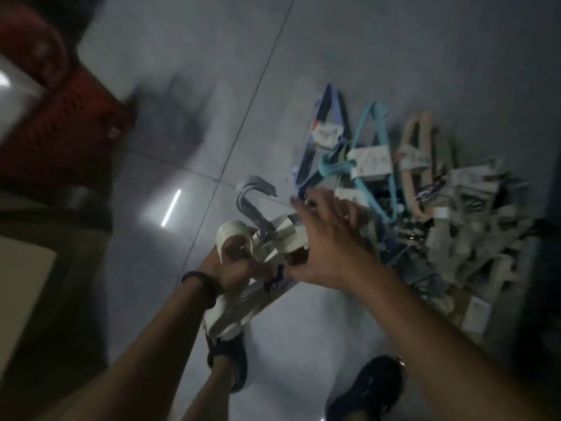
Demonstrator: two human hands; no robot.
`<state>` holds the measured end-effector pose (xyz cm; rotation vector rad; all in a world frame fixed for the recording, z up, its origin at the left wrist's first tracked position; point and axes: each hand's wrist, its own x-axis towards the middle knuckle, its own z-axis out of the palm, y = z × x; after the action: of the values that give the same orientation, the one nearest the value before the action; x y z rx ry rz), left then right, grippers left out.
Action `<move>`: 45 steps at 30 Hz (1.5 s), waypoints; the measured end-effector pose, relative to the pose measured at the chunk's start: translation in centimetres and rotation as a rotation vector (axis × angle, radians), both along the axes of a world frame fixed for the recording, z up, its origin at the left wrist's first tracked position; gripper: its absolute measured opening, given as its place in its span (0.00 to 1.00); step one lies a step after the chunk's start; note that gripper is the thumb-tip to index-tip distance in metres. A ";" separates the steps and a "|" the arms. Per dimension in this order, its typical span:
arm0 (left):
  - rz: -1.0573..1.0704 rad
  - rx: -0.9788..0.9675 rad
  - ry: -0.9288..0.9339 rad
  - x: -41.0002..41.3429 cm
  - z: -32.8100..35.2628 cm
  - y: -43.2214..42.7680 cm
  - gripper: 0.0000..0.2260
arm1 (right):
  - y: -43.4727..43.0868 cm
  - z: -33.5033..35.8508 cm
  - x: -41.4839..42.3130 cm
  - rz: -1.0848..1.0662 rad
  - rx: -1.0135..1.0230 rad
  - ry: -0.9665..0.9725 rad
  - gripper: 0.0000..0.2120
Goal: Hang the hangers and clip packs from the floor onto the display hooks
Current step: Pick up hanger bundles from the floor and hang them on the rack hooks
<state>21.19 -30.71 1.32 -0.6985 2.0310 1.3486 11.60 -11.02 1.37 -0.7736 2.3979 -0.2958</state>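
Note:
My left hand (235,265) is closed around a bundle of white hangers (233,317), gripping them just below their curved hooks (232,233); a second grey hook cluster (255,192) rises behind. My right hand (331,241) hovers with fingers spread over the bundle's paper band (287,235), holding nothing. On the floor to the right lies a pile of hanger packs: a blue pack (324,129), a teal pack (372,147), a pink pack (417,153), and white and grey packs (467,238) with labels. The picture is blurred by motion.
The floor is grey tile (273,71) with a light reflection (171,208). A red basket (63,117) stands at the upper left above a dark shelf base (36,268). My two dark shoes (370,387) show at the bottom. A dark edge (543,284) borders the pile.

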 end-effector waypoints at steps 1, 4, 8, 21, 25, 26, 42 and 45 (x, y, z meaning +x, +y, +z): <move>-0.095 -0.030 0.014 -1.4 3.4 0.3 0.22 | 0.4 4.0 -1.4 0.057 0.049 -0.092 0.65; -0.315 -0.127 0.084 -5.8 14.4 2.4 0.27 | 2.5 16.8 -5.1 0.036 -0.009 -0.219 0.56; -0.411 -0.254 0.253 -10.3 29.8 8.4 0.31 | 7.7 31.0 -6.7 -0.187 -0.113 -0.160 0.39; 0.388 0.493 0.513 -8.2 58.7 33.8 0.53 | 30.1 62.6 0.7 -1.267 -1.069 -0.185 0.14; 0.179 0.901 0.545 -8.5 63.9 40.5 0.23 | 35.3 67.7 3.3 -1.317 -1.192 -0.127 0.20; 0.196 0.891 0.570 -8.7 65.1 42.0 0.24 | 36.6 68.7 4.1 -1.324 -1.203 -0.080 0.17; -0.675 0.880 0.593 -1.7 75.3 60.5 0.07 | 49.7 80.5 17.3 -1.520 0.260 1.279 0.14; -0.784 0.889 0.596 1.0 75.9 63.0 0.24 | 51.0 82.4 21.6 -1.654 0.392 1.212 0.11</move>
<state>22.18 32.30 77.26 0.8805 1.5034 1.7896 33.15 40.01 83.74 1.8774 3.3225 0.1317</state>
